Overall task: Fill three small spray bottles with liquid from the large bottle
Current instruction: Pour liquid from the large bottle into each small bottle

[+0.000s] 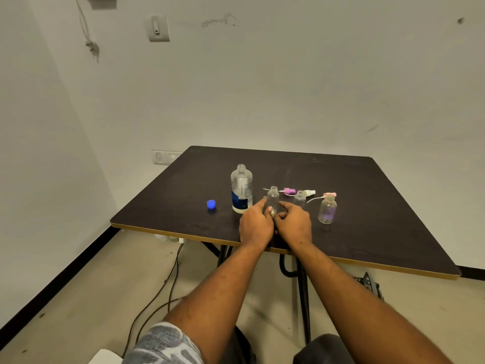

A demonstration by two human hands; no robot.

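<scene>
The large clear bottle [241,189] with a blue label stands uncapped on the dark table [367,232]; its blue cap [211,204] lies to its left. Three small clear bottles stand open: one [273,199] just right of the large bottle, one [300,197] behind my right hand, one [327,209] further right. My left hand [256,225] grips the base of the first small bottle. My right hand [294,223] sits beside it, fingers curled toward the bottle's base; whether it touches is unclear. Three spray tops, purple [290,191], white [309,192] and pink [329,194], lie behind the bottles.
The table's near edge [183,233] runs under my wrists. Walls close in behind and on the left. Cables [168,287] trail over the floor beneath the table, and a black chair part [322,349] is at the bottom.
</scene>
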